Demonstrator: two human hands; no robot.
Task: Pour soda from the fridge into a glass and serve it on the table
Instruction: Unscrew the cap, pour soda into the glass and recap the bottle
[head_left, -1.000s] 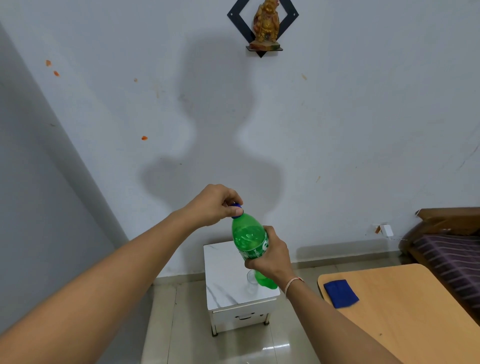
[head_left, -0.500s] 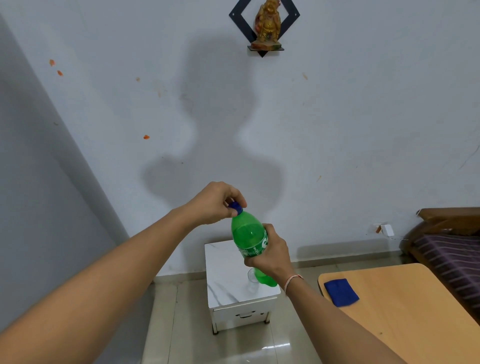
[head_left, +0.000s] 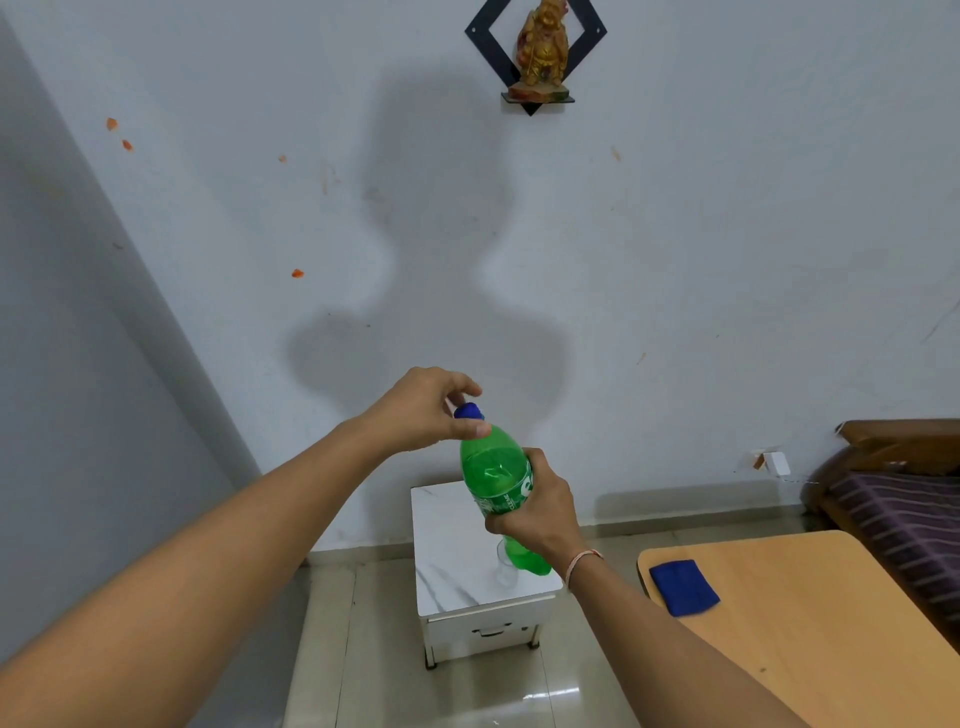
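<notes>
A green soda bottle (head_left: 492, 474) with a blue cap (head_left: 468, 411) is held in the air, tilted slightly left. My right hand (head_left: 540, 512) grips the bottle around its label. My left hand (head_left: 432, 408) is at the cap, thumb and fingers curled around it. Below and behind the bottle, a clear glass (head_left: 505, 566) stands on a small white marble-topped table (head_left: 447, 545); the bottle hides part of the glass.
A wooden table (head_left: 810, 623) with a blue cloth (head_left: 683, 587) lies at the lower right. A bed with a striped cover (head_left: 904, 509) is at the far right. A figurine on a wall shelf (head_left: 540, 52) hangs above. Tiled floor surrounds the white table.
My left hand has turned at the cap, fingers lifting and shifting so more of the blue cap shows. The bottle and my right hand stay almost in place.
</notes>
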